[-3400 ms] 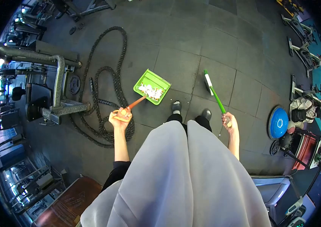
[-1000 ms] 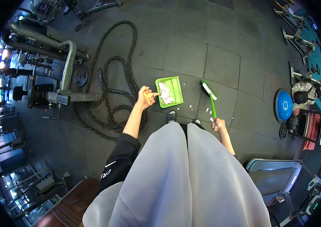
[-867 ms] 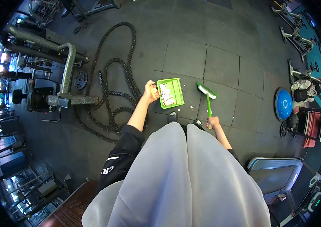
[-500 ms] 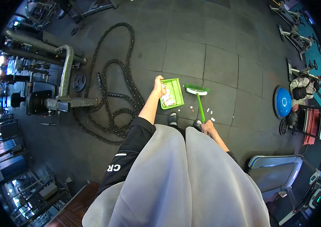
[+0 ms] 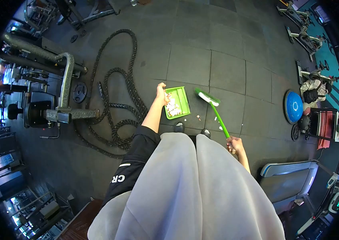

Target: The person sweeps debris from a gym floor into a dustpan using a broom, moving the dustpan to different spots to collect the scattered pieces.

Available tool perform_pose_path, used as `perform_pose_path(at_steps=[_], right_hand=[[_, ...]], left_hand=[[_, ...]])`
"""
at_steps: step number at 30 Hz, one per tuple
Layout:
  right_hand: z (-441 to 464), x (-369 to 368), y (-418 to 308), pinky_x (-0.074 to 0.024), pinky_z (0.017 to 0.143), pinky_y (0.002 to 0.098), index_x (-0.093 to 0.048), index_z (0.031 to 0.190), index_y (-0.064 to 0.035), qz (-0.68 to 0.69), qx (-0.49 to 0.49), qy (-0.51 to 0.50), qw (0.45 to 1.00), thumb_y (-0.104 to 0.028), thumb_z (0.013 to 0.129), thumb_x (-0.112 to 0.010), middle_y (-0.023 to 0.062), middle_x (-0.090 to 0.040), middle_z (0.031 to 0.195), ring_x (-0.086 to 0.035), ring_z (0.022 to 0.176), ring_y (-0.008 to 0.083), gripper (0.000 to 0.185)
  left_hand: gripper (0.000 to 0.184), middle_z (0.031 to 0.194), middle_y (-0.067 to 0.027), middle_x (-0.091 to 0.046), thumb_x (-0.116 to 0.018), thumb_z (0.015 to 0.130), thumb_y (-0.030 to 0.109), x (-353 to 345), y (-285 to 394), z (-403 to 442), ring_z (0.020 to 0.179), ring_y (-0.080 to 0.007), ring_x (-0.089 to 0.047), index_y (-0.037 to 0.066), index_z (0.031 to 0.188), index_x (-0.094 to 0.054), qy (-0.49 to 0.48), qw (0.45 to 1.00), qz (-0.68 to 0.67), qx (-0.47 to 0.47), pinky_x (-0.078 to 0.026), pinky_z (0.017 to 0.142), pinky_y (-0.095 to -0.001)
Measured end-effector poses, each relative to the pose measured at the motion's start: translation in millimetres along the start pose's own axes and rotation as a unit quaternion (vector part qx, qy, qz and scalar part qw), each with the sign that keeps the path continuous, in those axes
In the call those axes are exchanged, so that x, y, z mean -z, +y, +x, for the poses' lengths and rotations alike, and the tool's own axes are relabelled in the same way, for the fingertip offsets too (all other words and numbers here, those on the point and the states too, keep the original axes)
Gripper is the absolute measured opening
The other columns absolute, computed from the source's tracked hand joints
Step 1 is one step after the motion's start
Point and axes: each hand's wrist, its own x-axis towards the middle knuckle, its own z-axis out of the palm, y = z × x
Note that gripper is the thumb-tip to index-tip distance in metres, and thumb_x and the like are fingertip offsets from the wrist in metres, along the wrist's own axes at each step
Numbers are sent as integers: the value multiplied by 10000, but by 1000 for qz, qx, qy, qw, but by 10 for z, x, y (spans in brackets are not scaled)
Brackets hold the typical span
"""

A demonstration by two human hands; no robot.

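My left hand [image 5: 161, 94] is closed on the left edge of a green dustpan [image 5: 182, 100], held low over the dark floor. Small white and pinkish scraps [image 5: 173, 108] lie heaped in the pan's left part. My right hand [image 5: 235, 145] grips the end of the green handle of a hand brush [image 5: 208, 98]. The brush has a white back and green bristles, and its head sits to the right of the dustpan, apart from it. A few loose white bits [image 5: 198, 118] lie on the floor between the pan and the brush handle.
A thick black battle rope [image 5: 131, 86] lies looped on the left, beside a weight machine [image 5: 66, 80] and a weight plate [image 5: 80, 92]. On the right are a blue balance trainer [image 5: 294, 107], exercise bikes [image 5: 306, 42] and a treadmill [image 5: 289, 180]. My shoes [image 5: 179, 127] stand just below the pan.
My right hand has moved right and slightly down, so the brush handle slants more and its head is turned. The dustpan stays in my left hand, a little further left and lower in view.
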Motion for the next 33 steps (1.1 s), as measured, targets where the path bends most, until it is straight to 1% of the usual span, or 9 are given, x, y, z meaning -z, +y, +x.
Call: perform_pose_path(at_steps=[6, 10, 15, 17, 21, 25, 29, 31, 33], right_hand=[[631, -151, 170, -350, 264, 278, -467, 652, 53, 34, 16, 85, 996, 3, 665, -435, 92, -433, 458, -433, 324, 167, 61], [791, -429, 153, -406, 316, 323, -484, 603, 75, -116, 21, 153, 981, -29, 660, -420, 138, -497, 502, -499, 375, 207, 135], [739, -386, 378, -410, 334, 302, -513, 586, 55, -153, 2, 54, 987, -35, 644, -432, 128, -496, 468, -506, 384, 198, 134], [475, -322, 359, -384, 311, 287, -527, 618, 42, -241, 94, 24, 966, -38, 657, -443, 104, -491, 475, -479, 366, 171, 122], [148, 72, 420, -330, 280, 235, -518, 842, 46, 33, -12, 3, 999, -21, 673, -464, 63, -458, 501, -401, 331, 107, 189], [-73, 7, 197, -329, 275, 242, -504, 848, 45, 83, -20, 31, 996, -17, 677, -457, 60, -453, 503, -402, 332, 107, 188], [373, -275, 232, -351, 286, 269, -503, 643, 35, -1, 48, 88, 995, -14, 668, -431, 66, -455, 471, -438, 346, 135, 91], [606, -517, 216, -401, 320, 288, -522, 636, 56, -179, 122, 162, 963, -29, 667, -440, 113, -476, 461, -482, 356, 172, 123], [728, -672, 161, -437, 375, 315, -532, 590, 56, -218, 87, 182, 955, -60, 637, -484, 129, -529, 513, -542, 423, 213, 134]], left_hand=[[306, 563, -46, -327, -468, 542, 339, -35, -16, -135, 444, -163, -364, 131, 684, -295, 24, 999, 17, -18, -233, 344, -248], [305, 573, -44, -325, -468, 525, 323, -72, 11, -160, 381, -151, -340, 127, 693, -305, 23, 999, 42, -26, -232, 331, -243], [323, 585, -45, -323, -462, 524, 320, -98, 124, -314, 370, -150, -341, 115, 715, -301, 26, 998, 48, 4, -243, 324, -241], [337, 591, -48, -324, -461, 524, 320, -99, 142, -267, 368, -152, -344, 107, 729, -299, 36, 998, 54, 15, -249, 323, -244], [360, 578, -49, -316, -465, 524, 321, -111, 86, -182, 367, -151, -340, 101, 758, -300, 14, 999, 52, -4, -259, 325, -241], [381, 615, -58, -330, -468, 522, 323, -94, 42, -29, 382, -147, -338, 96, 779, -303, 32, 998, 47, -3, -259, 324, -251], [420, 742, -73, -345, -476, 522, 317, -96, 23, -42, 455, -155, -359, 82, 834, -322, 26, 999, 35, -23, -271, 346, -259], [434, 788, -76, -343, -479, 522, 314, -122, -17, -107, 498, -163, -373, 78, 852, -328, 20, 999, 32, -25, -279, 358, -264], [464, 820, -78, -335, -482, 523, 312, -158, -14, -177, 576, -180, -381, 71, 889, -328, 33, 997, 41, -60, -292, 384, -275]])
